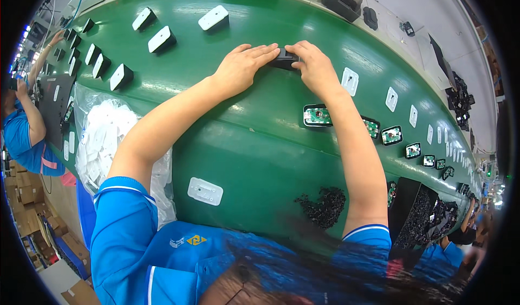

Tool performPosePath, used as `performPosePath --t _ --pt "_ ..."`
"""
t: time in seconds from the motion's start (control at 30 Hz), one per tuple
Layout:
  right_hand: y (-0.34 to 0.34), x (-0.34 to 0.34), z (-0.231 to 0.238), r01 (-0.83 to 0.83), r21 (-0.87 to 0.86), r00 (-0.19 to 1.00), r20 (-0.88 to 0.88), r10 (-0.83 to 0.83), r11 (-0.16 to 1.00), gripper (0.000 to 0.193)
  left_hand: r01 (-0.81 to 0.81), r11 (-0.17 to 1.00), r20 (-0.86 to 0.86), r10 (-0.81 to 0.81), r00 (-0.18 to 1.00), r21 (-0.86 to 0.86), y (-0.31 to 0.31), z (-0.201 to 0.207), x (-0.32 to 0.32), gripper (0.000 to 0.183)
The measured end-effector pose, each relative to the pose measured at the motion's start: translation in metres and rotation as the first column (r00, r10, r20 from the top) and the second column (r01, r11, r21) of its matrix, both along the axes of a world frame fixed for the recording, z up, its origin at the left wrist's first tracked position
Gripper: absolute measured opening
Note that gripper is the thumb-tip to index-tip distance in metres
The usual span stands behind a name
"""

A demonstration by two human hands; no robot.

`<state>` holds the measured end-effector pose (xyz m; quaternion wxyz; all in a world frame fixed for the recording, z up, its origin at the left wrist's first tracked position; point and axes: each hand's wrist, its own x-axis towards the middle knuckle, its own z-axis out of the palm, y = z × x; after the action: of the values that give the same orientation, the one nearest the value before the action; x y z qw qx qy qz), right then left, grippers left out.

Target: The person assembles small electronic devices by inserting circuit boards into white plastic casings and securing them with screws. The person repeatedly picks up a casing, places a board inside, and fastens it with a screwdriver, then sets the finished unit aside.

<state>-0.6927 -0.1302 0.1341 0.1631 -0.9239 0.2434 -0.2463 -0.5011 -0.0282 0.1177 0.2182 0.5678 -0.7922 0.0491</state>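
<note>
Both hands reach far across the green belt [260, 142], the left hand [244, 64] and right hand [313, 66] pinching a black housing [284, 59] between fingertips, apparently pressing it together; next likely calls for releasing it flat.

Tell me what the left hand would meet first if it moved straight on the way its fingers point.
The left hand points right, at the small black part its fingers already touch; just beyond is the right hand.
</note>
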Motion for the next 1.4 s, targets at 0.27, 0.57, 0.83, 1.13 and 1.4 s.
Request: performPosePath --t 0.27,0.57,0.83,1.13,1.4 --pt "-0.002 -0.001 0.001 0.062 -0.043 0.996 -0.066 -0.065 0.997 0.032 0.011 1.0 -0.008 -0.012 1.0 -0.007 -0.009 -0.003 -0.006 0.055" --pt "-0.009 0.0 0.014 0.032 0.106 0.999 0.037 -0.037 0.994 0.033 -0.042 0.997 0.096 0.048 0.994 -0.062 -0.013 0.015 -0.003 0.054" --pt "-0.005 0.001 0.008 -0.006 -0.022 1.0 -0.004 0.006 1.0 0.033 -0.035 0.999 0.075 0.036 0.996 -0.021 -0.002 0.004 -0.003 0.057" --pt "0.005 0.005 -0.001 0.069 -0.055 0.997 -0.014 -0.069 0.996 0.037 -0.02 0.998 0.082 0.024 0.996 -0.052 -0.005 -0.004 -0.005 0.054" --pt "-0.048 0.019 -0.001 0.054 0.509 0.998 -0.011 -0.056 0.859 0.036 -0.107 0.985 0.011 0.109 0.994 -0.133 -0.038 0.001 -0.021 0.034"
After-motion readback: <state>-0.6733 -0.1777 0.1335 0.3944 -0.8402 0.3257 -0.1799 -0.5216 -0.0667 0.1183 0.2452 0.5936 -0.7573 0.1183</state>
